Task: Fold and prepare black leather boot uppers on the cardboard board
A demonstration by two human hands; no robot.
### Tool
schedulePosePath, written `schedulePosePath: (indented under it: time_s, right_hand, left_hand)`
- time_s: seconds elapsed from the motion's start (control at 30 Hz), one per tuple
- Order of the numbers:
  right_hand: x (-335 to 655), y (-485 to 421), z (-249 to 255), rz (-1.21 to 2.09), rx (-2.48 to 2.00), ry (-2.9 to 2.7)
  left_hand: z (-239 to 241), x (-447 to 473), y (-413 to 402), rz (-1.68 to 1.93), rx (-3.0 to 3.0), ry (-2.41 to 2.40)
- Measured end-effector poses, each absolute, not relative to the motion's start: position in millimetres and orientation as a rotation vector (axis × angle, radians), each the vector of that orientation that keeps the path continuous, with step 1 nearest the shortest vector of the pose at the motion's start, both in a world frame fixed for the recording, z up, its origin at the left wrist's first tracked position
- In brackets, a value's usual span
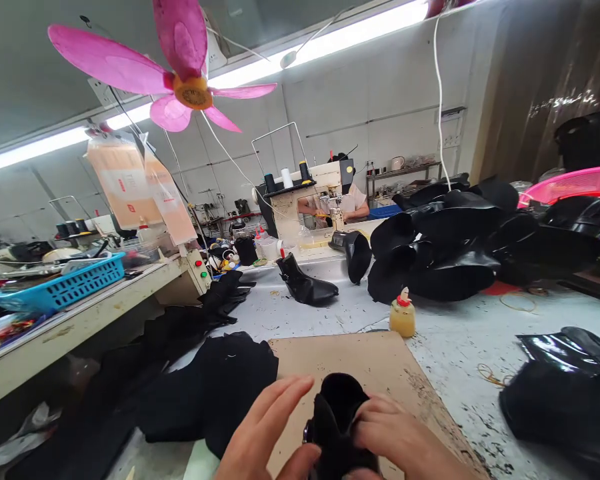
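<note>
At the bottom centre a black fabric boot piece (339,413) stands with its round opening facing up, over a brown cardboard sheet (380,363). My right hand (405,440) is closed around its right side, fingers pressed into the fabric. My left hand (267,433) touches its left side, thumb against the fabric and fingers stretched out and apart. A finished black ankle boot (305,283) stands farther back on the table.
A pile of black fabric pieces (215,387) lies left of the cardboard. A yellow glue bottle (403,315) stands behind it. Black boot shafts (460,247) heap at right, shiny black pieces (570,387) near right. Another person (350,203) sits at a sewing machine. A blue basket (65,287) sits left.
</note>
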State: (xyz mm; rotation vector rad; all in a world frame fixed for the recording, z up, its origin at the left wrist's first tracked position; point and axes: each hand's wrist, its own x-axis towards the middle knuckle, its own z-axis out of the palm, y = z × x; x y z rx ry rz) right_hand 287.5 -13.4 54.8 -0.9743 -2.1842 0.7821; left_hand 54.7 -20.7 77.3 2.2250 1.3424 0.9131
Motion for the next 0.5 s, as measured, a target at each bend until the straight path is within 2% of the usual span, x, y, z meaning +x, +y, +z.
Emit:
schedulePosePath:
  time_s: [0.2, 0.4, 0.5]
  right_hand:
    - [286.0, 0.9, 14.2, 0.544, -0.796, -2.180]
    - [296.1, 9.5, 27.4, 0.317, -0.749, -2.403]
    - [303.6, 8.4, 47.6, 0.351, -0.800, -2.365]
  left_hand:
    - [132.2, 98.2, 12.7, 0.125, 2.463, 1.164]
    - [145.1, 106.8, 28.4, -0.027, 2.408, 1.117]
    - [149.0, 111.8, 39.3, -0.026, 2.346, 1.182]
